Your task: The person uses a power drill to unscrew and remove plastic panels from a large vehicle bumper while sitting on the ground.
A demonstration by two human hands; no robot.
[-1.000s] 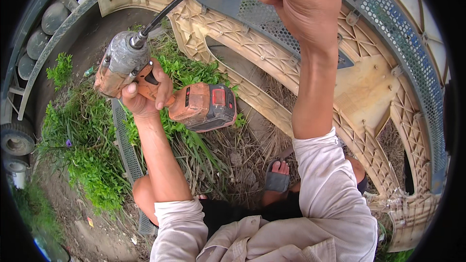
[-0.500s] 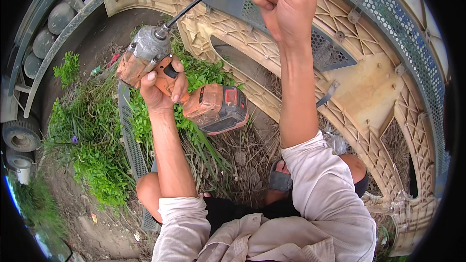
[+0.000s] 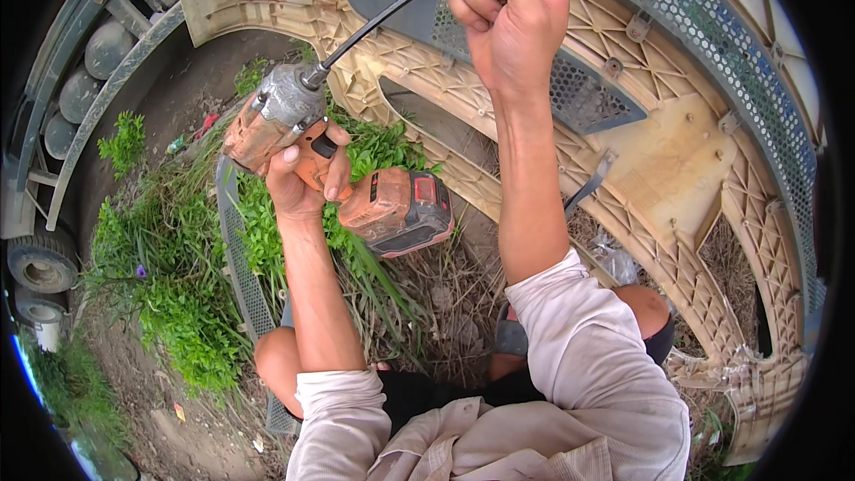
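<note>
My left hand [image 3: 307,176] is closed around the handle of a dusty orange cordless impact driver [image 3: 287,111], its battery pack [image 3: 401,214] hanging to the right of my wrist. From the driver's chuck a black flexible shaft [image 3: 401,5] rises to the upper right. My right hand [image 3: 519,22] is closed on the far end of that shaft, its fingers pinched at the picture's top edge. That hand is held over the ribbed beige plastic panel [image 3: 677,160]. What the shaft's tip touches is hidden by my fingers and the edge.
Dark perforated mesh [image 3: 712,44] is set along the panel. A dark strap [image 3: 590,180] sticks out from the panel beside my right forearm. Green weeds [image 3: 196,321] and dry grass lie below the driver. A truck wheel [image 3: 41,263] stands at far left.
The driver in my left hand has come slightly right and down. My right hand has shifted a little left, and more of the shaft's far end shows beside its fingers.
</note>
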